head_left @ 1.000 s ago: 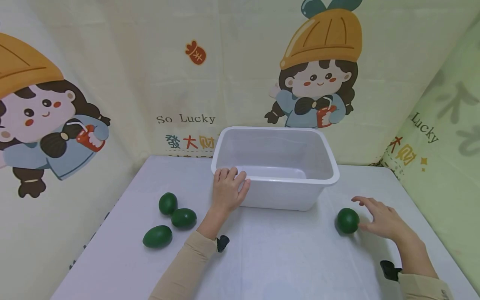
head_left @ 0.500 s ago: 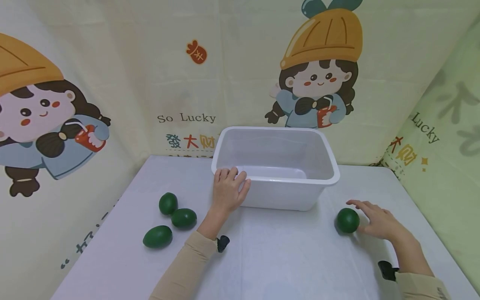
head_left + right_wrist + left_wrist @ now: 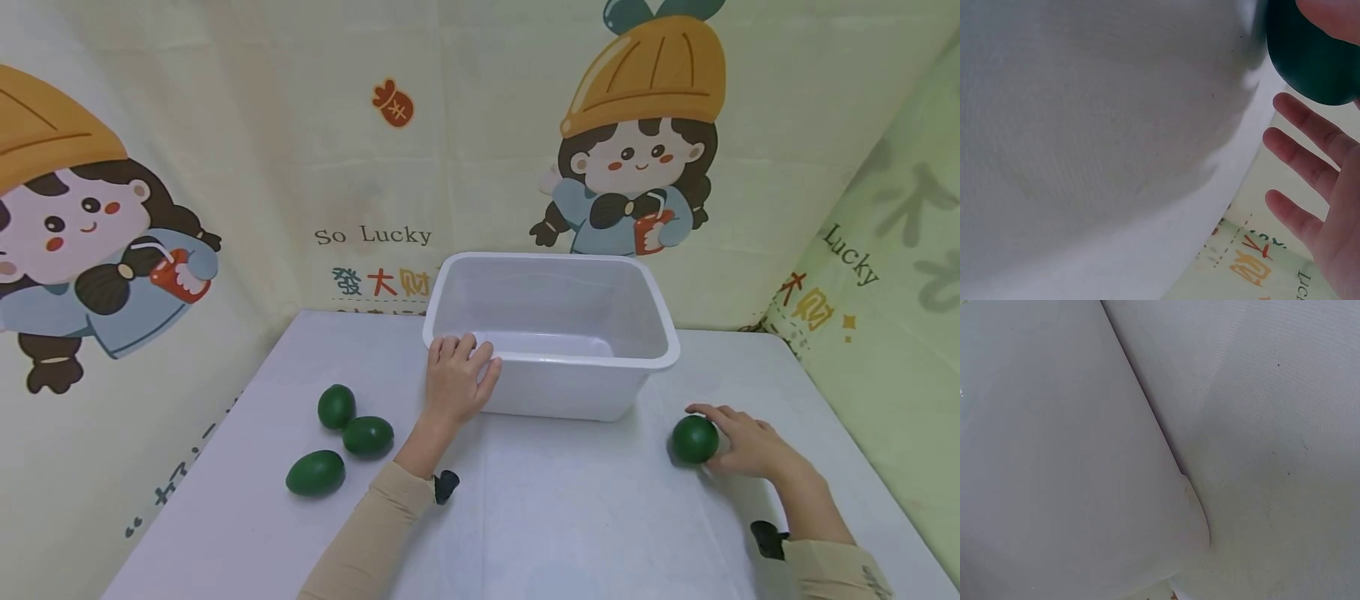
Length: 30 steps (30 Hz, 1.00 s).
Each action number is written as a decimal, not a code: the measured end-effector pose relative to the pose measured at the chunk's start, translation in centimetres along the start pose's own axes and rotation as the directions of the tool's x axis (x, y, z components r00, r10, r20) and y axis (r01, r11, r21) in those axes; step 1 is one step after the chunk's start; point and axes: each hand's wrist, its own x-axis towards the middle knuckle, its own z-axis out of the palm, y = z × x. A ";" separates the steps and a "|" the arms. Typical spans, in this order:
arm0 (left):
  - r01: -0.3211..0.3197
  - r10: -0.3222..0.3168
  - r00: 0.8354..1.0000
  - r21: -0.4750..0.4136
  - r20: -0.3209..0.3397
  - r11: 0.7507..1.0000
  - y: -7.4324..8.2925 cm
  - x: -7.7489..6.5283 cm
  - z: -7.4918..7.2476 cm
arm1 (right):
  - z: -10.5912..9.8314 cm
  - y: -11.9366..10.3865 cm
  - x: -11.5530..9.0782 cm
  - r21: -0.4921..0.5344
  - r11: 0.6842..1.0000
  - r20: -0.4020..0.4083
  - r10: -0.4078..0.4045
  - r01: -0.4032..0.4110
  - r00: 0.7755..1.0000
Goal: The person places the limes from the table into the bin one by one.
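A white plastic tub [image 3: 570, 387] stands at the back of the table. My left hand [image 3: 453, 383] holds its near left rim, fingers bent over the edge; the left wrist view shows the tub's outer wall [image 3: 1072, 456] but no fingers. At the right, my right hand [image 3: 753, 446] has thumb and forefinger around a smooth dark green avocado-shaped fruit [image 3: 693, 440], which rests on the table. In the right wrist view the thumb lies over this fruit [image 3: 1310, 69], while the other fingers [image 3: 1300, 156] stay spread away from it. The forefinger is mostly hidden there.
Left of the left forearm lie three similar green fruits: one at the back [image 3: 336, 407], one in the middle [image 3: 367, 437] and one nearer [image 3: 315, 473]. The white table [image 3: 555, 508] backs onto a printed cloth [image 3: 495, 167].
My right hand has moved left, bringing thumb and forefinger around the green fruit, which has shifted very slightly. The left hand and the tub have kept their places.
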 end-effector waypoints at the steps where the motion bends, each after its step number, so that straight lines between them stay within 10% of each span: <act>1: -0.001 0.001 1.000 0.002 -0.001 1.000 0.0 0.0 0.0 | 0.1 0.0 0.0 -0.003 1.000 -0.002 -0.004 0.004 1.000; 30: -0.015 0.015 1.000 0.024 -0.014 1.000 -0.1 0.0 0.0 | 1.0 0.4 0.0 -0.002 0.999 -0.010 0.053 -0.053 0.999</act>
